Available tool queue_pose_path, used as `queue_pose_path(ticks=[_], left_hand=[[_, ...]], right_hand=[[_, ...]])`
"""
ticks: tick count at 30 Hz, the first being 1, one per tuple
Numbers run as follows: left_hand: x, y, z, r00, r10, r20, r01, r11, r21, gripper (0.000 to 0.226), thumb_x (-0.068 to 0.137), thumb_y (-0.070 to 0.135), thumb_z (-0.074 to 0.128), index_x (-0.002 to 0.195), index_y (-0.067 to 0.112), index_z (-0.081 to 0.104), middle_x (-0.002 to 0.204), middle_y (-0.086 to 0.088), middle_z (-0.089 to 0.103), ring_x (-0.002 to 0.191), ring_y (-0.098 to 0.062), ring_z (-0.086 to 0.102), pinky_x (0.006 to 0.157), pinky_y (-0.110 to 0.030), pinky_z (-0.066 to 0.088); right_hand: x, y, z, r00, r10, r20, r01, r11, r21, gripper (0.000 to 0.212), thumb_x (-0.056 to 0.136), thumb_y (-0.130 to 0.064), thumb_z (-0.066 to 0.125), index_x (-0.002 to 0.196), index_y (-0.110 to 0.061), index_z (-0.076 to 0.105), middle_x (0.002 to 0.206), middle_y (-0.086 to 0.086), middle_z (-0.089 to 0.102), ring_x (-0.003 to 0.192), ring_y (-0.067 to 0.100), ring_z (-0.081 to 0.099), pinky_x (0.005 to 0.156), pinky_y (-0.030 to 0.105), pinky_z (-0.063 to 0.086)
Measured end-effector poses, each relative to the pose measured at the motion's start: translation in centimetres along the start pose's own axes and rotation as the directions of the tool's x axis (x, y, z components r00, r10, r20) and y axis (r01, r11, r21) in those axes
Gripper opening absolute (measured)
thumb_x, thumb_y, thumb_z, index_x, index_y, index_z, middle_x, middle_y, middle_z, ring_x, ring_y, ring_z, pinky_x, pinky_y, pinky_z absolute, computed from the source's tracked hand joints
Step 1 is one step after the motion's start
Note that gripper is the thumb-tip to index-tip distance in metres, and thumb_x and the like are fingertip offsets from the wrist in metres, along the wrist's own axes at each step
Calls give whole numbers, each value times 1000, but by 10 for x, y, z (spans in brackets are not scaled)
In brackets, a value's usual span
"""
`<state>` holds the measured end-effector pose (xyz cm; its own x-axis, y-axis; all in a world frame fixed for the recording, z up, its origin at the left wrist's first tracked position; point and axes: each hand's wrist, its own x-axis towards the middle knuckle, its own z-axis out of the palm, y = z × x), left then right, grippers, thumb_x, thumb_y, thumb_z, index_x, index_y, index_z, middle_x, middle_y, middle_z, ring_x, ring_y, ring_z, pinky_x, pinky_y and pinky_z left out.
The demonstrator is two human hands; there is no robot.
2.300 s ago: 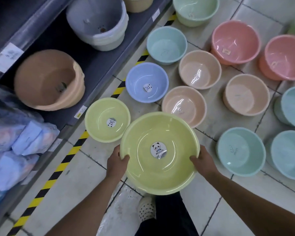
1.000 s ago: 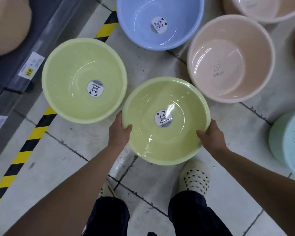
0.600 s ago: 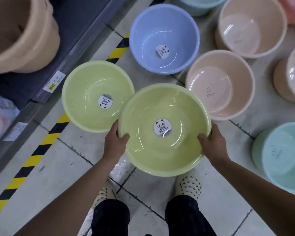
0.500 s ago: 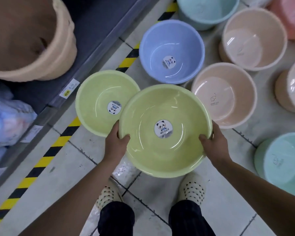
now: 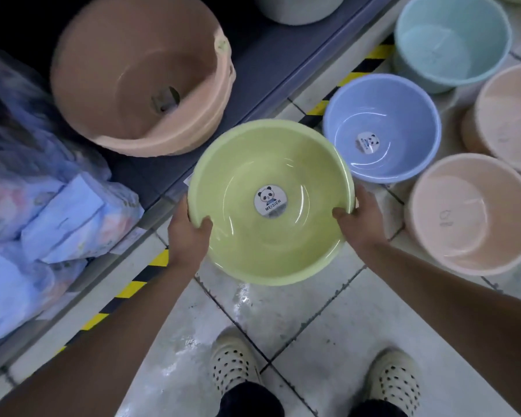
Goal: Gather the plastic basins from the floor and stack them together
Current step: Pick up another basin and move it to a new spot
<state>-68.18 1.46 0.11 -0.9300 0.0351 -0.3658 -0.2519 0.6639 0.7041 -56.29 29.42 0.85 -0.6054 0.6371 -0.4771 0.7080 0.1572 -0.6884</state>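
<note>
The green basin (image 5: 271,245) now hangs further left, by the shelf (image 5: 268,64) edge beside the blue basin (image 5: 382,115), over where the second green basin lay; that one no longer shows.

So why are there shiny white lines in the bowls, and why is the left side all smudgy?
Head view: the white arcs in the green basin and blue basin are glare, likely from lights above; the bags at left are blurred, probably by camera motion, while the panda sticker reads sharp.

green basin (image 5: 271,236): upright, held | blue (image 5: 382,127), peach (image 5: 469,215) basins: floor
</note>
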Motion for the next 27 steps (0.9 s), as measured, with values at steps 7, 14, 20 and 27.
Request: queue_pose_path(ticks=[7, 14, 20, 27], left_hand=[[39, -55, 21, 998, -60, 30, 59, 997, 45, 40, 84, 8, 60, 124, 14, 55, 110, -5, 64, 97, -22, 58, 81, -30, 44], [49, -94, 45, 999, -31, 30, 30, 999, 45, 51, 83, 12, 60, 132, 21, 54, 122, -4, 58, 106, -23, 58, 92, -40, 50], [52, -109, 56, 992, -117, 55, 114, 992, 48, 53, 87, 15, 58, 139, 25, 47, 122, -4, 64, 109, -26, 60, 95, -43, 51], [56, -78, 47, 971, -191, 145, 179, 980, 90, 55, 86, 12, 54, 140, 23, 46, 123, -2, 62, 110, -27, 58, 91, -38, 49]], right_hand=[[20, 30, 57, 1000, -14, -24, 13, 999, -36, 64, 72, -10, 58, 134, -27, 53, 122, 3, 56, 110, 24, 56, 97, 40, 49], [25, 73, 85, 998, 66, -8, -67, 996, -63, 64, 84, -9, 61, 143, -28, 44, 127, 6, 57, 110, 27, 56, 97, 37, 46], [30, 94, 105, 990, 143, 9, -143, 990, 4, 62, 89, -9, 54, 144, -33, 39, 108, -3, 58, 99, 24, 56, 83, 34, 47], [30, 76, 85, 973, 224, 52, -222, 974, -52, 64, 89, -11, 52, 145, -36, 35, 113, 4, 60, 103, 32, 58, 89, 43, 53]])
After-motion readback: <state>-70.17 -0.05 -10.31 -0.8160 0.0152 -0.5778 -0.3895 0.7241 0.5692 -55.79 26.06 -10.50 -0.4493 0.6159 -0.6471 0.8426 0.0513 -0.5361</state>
